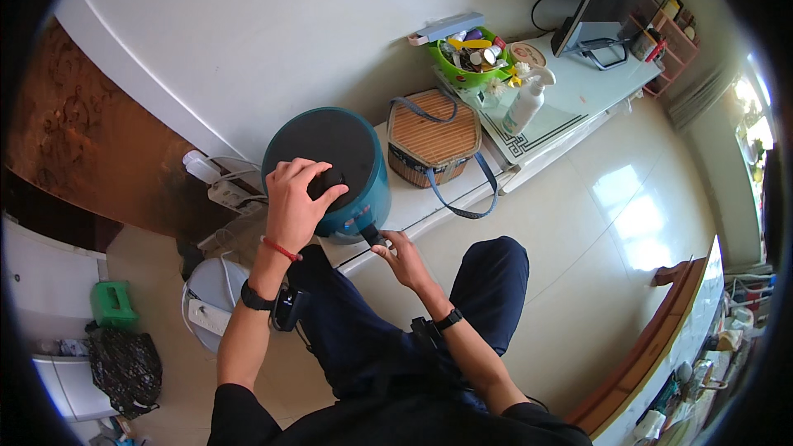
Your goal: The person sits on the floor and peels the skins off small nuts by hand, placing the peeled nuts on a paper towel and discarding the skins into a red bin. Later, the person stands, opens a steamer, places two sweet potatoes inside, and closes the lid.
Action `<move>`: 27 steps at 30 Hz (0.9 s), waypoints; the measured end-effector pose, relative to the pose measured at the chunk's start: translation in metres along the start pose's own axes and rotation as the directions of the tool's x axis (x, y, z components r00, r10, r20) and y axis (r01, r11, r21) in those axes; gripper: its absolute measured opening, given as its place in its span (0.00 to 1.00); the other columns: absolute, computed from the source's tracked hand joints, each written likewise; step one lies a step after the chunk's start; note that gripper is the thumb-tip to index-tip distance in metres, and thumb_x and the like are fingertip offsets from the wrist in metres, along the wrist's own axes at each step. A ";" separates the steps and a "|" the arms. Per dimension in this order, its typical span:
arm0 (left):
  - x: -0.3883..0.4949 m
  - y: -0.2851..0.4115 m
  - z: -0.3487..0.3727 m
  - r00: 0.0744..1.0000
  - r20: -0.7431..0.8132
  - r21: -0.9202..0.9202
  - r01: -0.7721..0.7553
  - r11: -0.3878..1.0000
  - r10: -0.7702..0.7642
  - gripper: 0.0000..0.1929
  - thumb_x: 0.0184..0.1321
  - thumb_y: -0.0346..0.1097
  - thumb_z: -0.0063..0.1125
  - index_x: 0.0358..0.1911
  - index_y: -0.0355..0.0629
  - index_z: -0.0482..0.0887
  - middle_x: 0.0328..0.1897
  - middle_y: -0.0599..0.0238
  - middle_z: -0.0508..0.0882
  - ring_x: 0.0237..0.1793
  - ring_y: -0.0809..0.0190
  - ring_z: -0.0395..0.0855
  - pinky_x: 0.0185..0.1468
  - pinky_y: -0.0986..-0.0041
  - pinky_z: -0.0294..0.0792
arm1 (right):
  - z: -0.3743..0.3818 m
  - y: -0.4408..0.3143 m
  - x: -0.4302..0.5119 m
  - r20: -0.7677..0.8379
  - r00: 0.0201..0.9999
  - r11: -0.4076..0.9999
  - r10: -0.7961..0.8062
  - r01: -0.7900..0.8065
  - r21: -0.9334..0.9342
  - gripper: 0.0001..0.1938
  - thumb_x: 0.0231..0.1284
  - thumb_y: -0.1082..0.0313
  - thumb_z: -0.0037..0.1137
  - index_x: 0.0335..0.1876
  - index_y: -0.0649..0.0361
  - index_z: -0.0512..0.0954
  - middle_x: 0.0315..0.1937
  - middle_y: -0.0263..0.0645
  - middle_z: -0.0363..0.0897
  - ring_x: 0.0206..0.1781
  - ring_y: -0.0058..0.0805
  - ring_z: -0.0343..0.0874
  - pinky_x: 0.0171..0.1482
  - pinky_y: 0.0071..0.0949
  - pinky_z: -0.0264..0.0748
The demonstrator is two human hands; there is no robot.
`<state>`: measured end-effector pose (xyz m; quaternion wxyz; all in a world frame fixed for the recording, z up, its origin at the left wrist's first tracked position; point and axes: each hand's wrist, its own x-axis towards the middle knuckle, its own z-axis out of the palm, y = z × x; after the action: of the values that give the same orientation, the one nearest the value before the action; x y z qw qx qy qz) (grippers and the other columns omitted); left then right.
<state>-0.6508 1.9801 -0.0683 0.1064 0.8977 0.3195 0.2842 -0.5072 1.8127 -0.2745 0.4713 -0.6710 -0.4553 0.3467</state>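
A teal air fryer (362, 204) with a flat black top stands on a low white cabinet right in front of me. My left hand (297, 194) reaches over the top, its thumb and fingers around a black knob (333, 180). Lower down, my right hand (399, 257) grips the black handle (372, 235) that juts from the fryer's front. The fingers partly cover both the knob and the handle.
A woven hexagonal basket (433, 127) with blue straps sits beside the fryer. Farther right are a white pump bottle (525, 102), a crowded green bowl (464, 77) and a monitor (613, 3). A white power strip (230, 196) with cables lies left of the fryer.
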 end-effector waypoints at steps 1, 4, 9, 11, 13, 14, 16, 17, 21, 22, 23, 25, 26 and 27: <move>0.000 -0.001 -0.001 1.000 0.009 -0.002 0.008 1.000 -0.008 0.20 0.57 0.46 0.80 0.48 0.44 0.91 0.47 0.67 0.87 0.52 0.54 0.80 0.66 0.58 0.65 | -0.002 0.000 0.001 0.021 0.999 0.999 -0.032 0.032 0.028 0.28 0.71 0.50 0.68 0.66 0.64 0.79 0.57 0.53 0.84 0.60 0.51 0.79 0.62 0.43 0.78; -0.002 -0.001 0.000 1.000 0.006 -0.008 0.009 1.000 -0.008 0.20 0.57 0.46 0.80 0.49 0.44 0.91 0.48 0.68 0.86 0.54 0.54 0.78 0.65 0.58 0.65 | -0.019 0.002 0.007 0.033 0.982 0.981 -0.185 0.186 -0.049 0.24 0.65 0.59 0.73 0.62 0.62 0.81 0.56 0.48 0.85 0.62 0.52 0.77 0.64 0.44 0.76; -0.005 -0.001 0.003 0.999 -0.035 -0.051 0.000 0.999 -0.002 0.19 0.57 0.45 0.80 0.48 0.45 0.91 0.49 0.68 0.85 0.55 0.52 0.76 0.65 0.57 0.65 | -0.055 0.014 0.026 -0.129 0.939 0.944 -0.318 0.302 -0.130 0.17 0.61 0.81 0.60 0.54 0.59 0.84 0.54 0.45 0.86 0.62 0.52 0.77 0.66 0.45 0.74; -0.004 -0.001 0.004 0.999 -0.043 -0.060 0.007 0.998 -0.010 0.19 0.57 0.44 0.80 0.48 0.46 0.91 0.50 0.69 0.85 0.56 0.51 0.75 0.65 0.57 0.64 | -0.059 0.020 0.035 -0.217 0.917 0.936 -0.334 0.296 -0.188 0.12 0.62 0.83 0.56 0.47 0.61 0.85 0.47 0.45 0.86 0.56 0.50 0.80 0.61 0.43 0.76; -0.005 0.000 0.003 0.999 -0.038 -0.051 0.018 0.999 -0.020 0.18 0.57 0.44 0.80 0.48 0.47 0.91 0.50 0.69 0.85 0.57 0.51 0.74 0.65 0.56 0.64 | -0.059 0.029 0.046 -0.267 0.923 0.950 -0.277 0.221 -0.221 0.09 0.62 0.83 0.55 0.42 0.62 0.85 0.42 0.44 0.87 0.52 0.49 0.81 0.59 0.42 0.77; -0.006 0.000 0.003 0.999 -0.039 -0.049 0.018 0.999 -0.020 0.18 0.57 0.44 0.80 0.48 0.47 0.91 0.50 0.69 0.84 0.58 0.51 0.74 0.65 0.56 0.64 | -0.056 0.035 0.053 -0.297 0.899 0.936 -0.322 0.255 -0.243 0.08 0.63 0.83 0.54 0.38 0.63 0.84 0.37 0.44 0.86 0.47 0.48 0.82 0.55 0.42 0.77; -0.005 -0.001 0.003 0.999 -0.047 -0.044 0.006 0.999 -0.008 0.18 0.57 0.44 0.80 0.47 0.47 0.91 0.50 0.69 0.84 0.58 0.50 0.73 0.66 0.55 0.64 | -0.048 0.048 0.067 -0.272 0.900 0.924 -0.340 0.266 -0.274 0.08 0.64 0.82 0.54 0.37 0.63 0.84 0.37 0.44 0.86 0.46 0.49 0.82 0.55 0.42 0.77; -0.005 -0.001 0.003 0.999 -0.040 -0.041 0.015 0.999 -0.017 0.18 0.57 0.43 0.80 0.48 0.47 0.90 0.50 0.69 0.84 0.58 0.50 0.73 0.66 0.55 0.64 | -0.043 0.055 0.074 -0.261 0.900 0.918 -0.348 0.271 -0.289 0.07 0.64 0.81 0.54 0.37 0.62 0.84 0.37 0.44 0.86 0.46 0.49 0.82 0.54 0.43 0.78; -0.006 -0.001 0.007 0.998 -0.067 -0.047 0.015 0.999 -0.018 0.19 0.56 0.43 0.80 0.49 0.46 0.90 0.51 0.67 0.84 0.58 0.50 0.73 0.67 0.54 0.63 | -0.020 0.080 0.093 -0.248 0.913 0.862 -0.324 0.178 -0.474 0.04 0.58 0.75 0.56 0.29 0.59 0.81 0.30 0.42 0.83 0.41 0.47 0.81 0.45 0.44 0.73; -0.006 0.000 0.008 0.996 -0.081 -0.048 0.019 0.999 -0.023 0.19 0.56 0.43 0.80 0.49 0.46 0.90 0.51 0.67 0.84 0.58 0.49 0.73 0.68 0.54 0.63 | -0.013 0.083 0.096 -0.300 0.867 0.829 -0.399 0.201 -0.521 0.05 0.57 0.73 0.58 0.26 0.57 0.78 0.28 0.40 0.80 0.38 0.45 0.78 0.42 0.43 0.69; -0.006 0.000 0.009 0.996 -0.090 -0.058 0.024 0.998 -0.029 0.20 0.56 0.43 0.80 0.49 0.45 0.90 0.51 0.66 0.84 0.58 0.49 0.73 0.68 0.54 0.63 | -0.009 0.085 0.100 -0.332 0.829 0.800 -0.449 0.208 -0.563 0.05 0.57 0.73 0.59 0.26 0.56 0.77 0.27 0.40 0.78 0.37 0.45 0.78 0.42 0.43 0.68; -0.006 0.002 0.012 0.993 -0.105 -0.076 0.049 0.996 -0.056 0.21 0.56 0.43 0.81 0.50 0.45 0.89 0.51 0.66 0.83 0.57 0.49 0.74 0.68 0.54 0.63 | -0.003 0.087 0.101 -0.363 0.806 0.759 -0.467 0.155 -0.632 0.06 0.57 0.72 0.60 0.27 0.56 0.76 0.26 0.39 0.76 0.35 0.43 0.76 0.41 0.42 0.67; -0.006 0.003 0.013 0.991 -0.121 -0.068 0.049 0.996 -0.057 0.22 0.54 0.43 0.82 0.50 0.45 0.89 0.51 0.65 0.84 0.57 0.49 0.74 0.68 0.54 0.63 | -0.003 0.087 0.103 -0.346 0.788 0.733 -0.510 0.188 -0.653 0.06 0.57 0.71 0.60 0.28 0.55 0.74 0.25 0.39 0.74 0.35 0.43 0.75 0.40 0.42 0.66; -0.006 0.003 0.013 0.990 -0.126 -0.075 0.060 0.995 -0.069 0.22 0.54 0.43 0.82 0.49 0.45 0.89 0.50 0.65 0.85 0.58 0.49 0.75 0.68 0.54 0.63 | -0.003 0.087 0.104 -0.323 0.804 0.733 -0.499 0.193 -0.652 0.05 0.58 0.71 0.59 0.28 0.55 0.75 0.26 0.39 0.74 0.35 0.43 0.75 0.40 0.42 0.66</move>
<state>-0.6454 1.9738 -0.0802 0.1265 0.8623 0.3443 0.3491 -0.4436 1.8971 -0.3601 0.3940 -0.7463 -0.5296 -0.0860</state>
